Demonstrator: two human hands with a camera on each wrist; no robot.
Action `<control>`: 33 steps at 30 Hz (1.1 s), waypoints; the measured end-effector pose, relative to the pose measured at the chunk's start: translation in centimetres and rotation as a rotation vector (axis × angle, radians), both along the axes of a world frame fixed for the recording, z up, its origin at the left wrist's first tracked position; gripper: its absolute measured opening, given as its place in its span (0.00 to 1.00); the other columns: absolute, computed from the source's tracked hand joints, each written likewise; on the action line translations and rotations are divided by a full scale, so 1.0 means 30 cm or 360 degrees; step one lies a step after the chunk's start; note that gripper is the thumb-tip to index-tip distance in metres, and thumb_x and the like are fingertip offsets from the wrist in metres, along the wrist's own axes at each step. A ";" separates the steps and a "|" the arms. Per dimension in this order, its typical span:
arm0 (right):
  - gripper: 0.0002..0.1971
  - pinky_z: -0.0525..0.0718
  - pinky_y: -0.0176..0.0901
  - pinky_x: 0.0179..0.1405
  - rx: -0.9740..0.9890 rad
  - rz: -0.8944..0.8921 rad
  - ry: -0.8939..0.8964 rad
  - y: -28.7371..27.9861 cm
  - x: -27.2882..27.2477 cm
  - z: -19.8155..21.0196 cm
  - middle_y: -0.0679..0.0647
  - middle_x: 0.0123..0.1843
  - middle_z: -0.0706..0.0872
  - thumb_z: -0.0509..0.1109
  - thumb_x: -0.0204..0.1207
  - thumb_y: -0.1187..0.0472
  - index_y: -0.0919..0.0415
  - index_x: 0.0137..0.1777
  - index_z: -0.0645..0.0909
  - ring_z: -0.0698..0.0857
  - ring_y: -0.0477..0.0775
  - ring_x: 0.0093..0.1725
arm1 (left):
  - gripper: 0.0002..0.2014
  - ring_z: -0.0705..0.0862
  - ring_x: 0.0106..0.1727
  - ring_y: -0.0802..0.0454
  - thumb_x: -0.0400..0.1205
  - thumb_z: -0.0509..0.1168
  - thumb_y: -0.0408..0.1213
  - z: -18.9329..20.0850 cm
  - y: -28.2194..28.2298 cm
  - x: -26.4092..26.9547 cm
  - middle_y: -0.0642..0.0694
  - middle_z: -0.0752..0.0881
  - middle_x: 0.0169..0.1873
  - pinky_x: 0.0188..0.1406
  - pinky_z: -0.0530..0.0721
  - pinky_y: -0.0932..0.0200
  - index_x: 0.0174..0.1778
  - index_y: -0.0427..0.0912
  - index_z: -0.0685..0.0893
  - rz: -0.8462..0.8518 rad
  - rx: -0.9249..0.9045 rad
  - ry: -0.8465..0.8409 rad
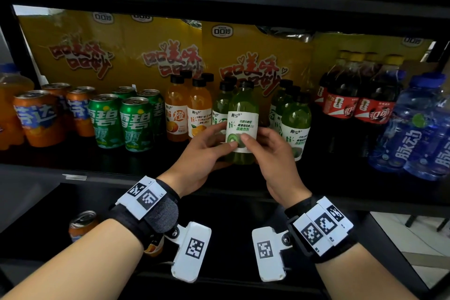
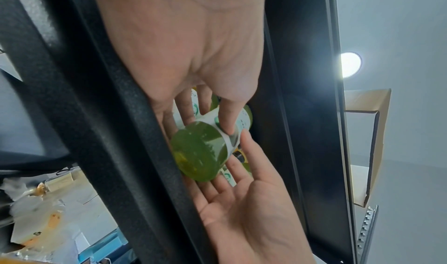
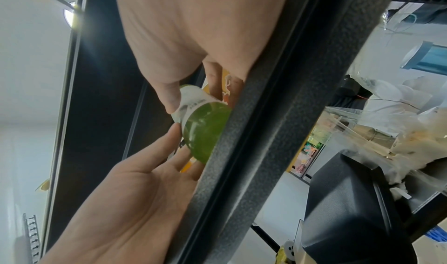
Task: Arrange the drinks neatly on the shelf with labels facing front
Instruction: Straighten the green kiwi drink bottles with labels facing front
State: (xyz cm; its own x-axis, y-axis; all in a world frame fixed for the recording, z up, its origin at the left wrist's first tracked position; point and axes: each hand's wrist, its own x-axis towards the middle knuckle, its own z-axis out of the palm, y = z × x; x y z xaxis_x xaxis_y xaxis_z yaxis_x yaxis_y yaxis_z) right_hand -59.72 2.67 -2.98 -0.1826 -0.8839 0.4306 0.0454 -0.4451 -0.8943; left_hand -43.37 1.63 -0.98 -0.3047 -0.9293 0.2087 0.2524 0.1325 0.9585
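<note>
Both hands (image 1: 233, 151) pinch round clear green bottle (image 1: 242, 114), white paper label frontward.

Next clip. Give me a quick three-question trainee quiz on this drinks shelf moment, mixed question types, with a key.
1. True or false: both the left hand and right hand hold the green kiwi drink bottle.
2. Which drinks stand directly left of the orange juice bottles? A) cola bottles B) green Sprite cans C) blue bottles
3. Fill in: the held bottle's cap is ____.

Key: 1 true; 2 B; 3 black.
</note>
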 end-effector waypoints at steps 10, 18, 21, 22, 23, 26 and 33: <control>0.18 0.88 0.62 0.68 0.0054 -0.0076 -0.0164 0.009 0.004 0.013 0.59 0.59 0.93 0.76 0.82 0.59 0.61 0.70 0.83 0.92 0.57 0.61 | 0.21 0.90 0.63 0.50 0.84 0.71 0.34 -0.002 -0.007 -0.008 0.44 0.88 0.65 0.58 0.89 0.55 0.73 0.51 0.81 0.0034 -0.0086 -0.0015; 0.12 0.88 0.54 0.66 0.0155 -0.0023 -0.0185 0.025 0.015 0.037 0.57 0.60 0.94 0.71 0.86 0.59 0.60 0.67 0.85 0.92 0.54 0.60 | 0.22 0.93 0.56 0.47 0.82 0.73 0.29 0.005 0.001 -0.005 0.45 0.93 0.56 0.48 0.91 0.53 0.69 0.54 0.82 0.0002 -0.0037 0.0054; 0.11 0.89 0.49 0.63 0.0145 0.0019 -0.0166 0.035 0.017 0.053 0.54 0.60 0.94 0.71 0.86 0.57 0.56 0.65 0.86 0.92 0.53 0.61 | 0.25 0.93 0.57 0.49 0.82 0.75 0.33 0.014 0.005 -0.010 0.44 0.93 0.56 0.52 0.92 0.51 0.73 0.54 0.79 0.0043 -0.0044 0.0038; 0.12 0.89 0.50 0.63 0.0152 0.0031 -0.0181 0.040 0.015 0.064 0.53 0.59 0.94 0.71 0.87 0.56 0.56 0.66 0.87 0.92 0.54 0.61 | 0.26 0.93 0.57 0.49 0.81 0.76 0.33 0.016 0.006 -0.010 0.43 0.93 0.58 0.52 0.92 0.51 0.75 0.53 0.78 0.0039 -0.0036 0.0030; 0.13 0.90 0.51 0.62 0.0162 0.0034 -0.0193 0.042 0.009 0.078 0.54 0.59 0.94 0.71 0.87 0.55 0.58 0.66 0.87 0.93 0.55 0.61 | 0.28 0.93 0.57 0.49 0.81 0.76 0.34 0.020 0.008 -0.008 0.43 0.92 0.59 0.53 0.92 0.52 0.76 0.52 0.77 0.0026 -0.0026 0.0017; 0.12 0.92 0.51 0.55 0.0212 0.0063 -0.0157 0.049 -0.011 0.128 0.56 0.56 0.95 0.71 0.86 0.54 0.60 0.62 0.89 0.94 0.57 0.58 | 0.25 0.92 0.59 0.47 0.81 0.75 0.33 0.049 0.017 0.004 0.42 0.92 0.60 0.53 0.91 0.52 0.75 0.46 0.81 -0.0123 0.0064 -0.0006; 0.24 0.89 0.64 0.60 0.0391 -0.0119 0.0097 0.047 -0.035 0.176 0.52 0.53 0.95 0.74 0.79 0.37 0.57 0.59 0.90 0.93 0.60 0.57 | 0.24 0.90 0.61 0.37 0.79 0.72 0.35 0.171 0.048 0.061 0.32 0.87 0.67 0.56 0.91 0.41 0.72 0.38 0.83 -0.0622 0.0405 0.0049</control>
State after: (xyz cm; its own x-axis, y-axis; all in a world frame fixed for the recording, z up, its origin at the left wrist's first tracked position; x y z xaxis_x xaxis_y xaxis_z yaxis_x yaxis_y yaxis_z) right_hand -60.75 4.09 2.30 -0.2317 -0.9483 0.2170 -0.0365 -0.2144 -0.9761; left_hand -41.55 3.08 4.16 -0.6392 -0.7690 0.0033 0.2656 -0.2168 0.9394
